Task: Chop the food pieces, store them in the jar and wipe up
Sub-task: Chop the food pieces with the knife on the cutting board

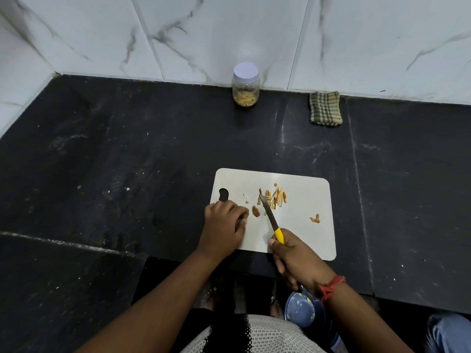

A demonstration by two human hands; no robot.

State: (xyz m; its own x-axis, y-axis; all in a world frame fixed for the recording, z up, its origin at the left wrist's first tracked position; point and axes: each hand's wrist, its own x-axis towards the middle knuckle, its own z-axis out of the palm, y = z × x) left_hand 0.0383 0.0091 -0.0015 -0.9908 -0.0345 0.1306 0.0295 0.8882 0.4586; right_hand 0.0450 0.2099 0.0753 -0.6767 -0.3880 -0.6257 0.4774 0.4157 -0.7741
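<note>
Chopping step: my left hand (224, 222) pinches food piece (245, 214) on cutting board (305, 240); right hand (295, 261) grips knife (270, 218). Next: slice it.

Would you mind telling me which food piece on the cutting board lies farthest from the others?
The lone curled piece near the cutting board's right side; the rest cluster by the knife tip or beside the left hand.

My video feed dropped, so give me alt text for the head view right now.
On a white cutting board, the right hand grips a yellow-handled knife beside chopped food strips, while the left hand pinches an uncut piece. A lidded jar and folded checked cloth sit by the wall.
</note>
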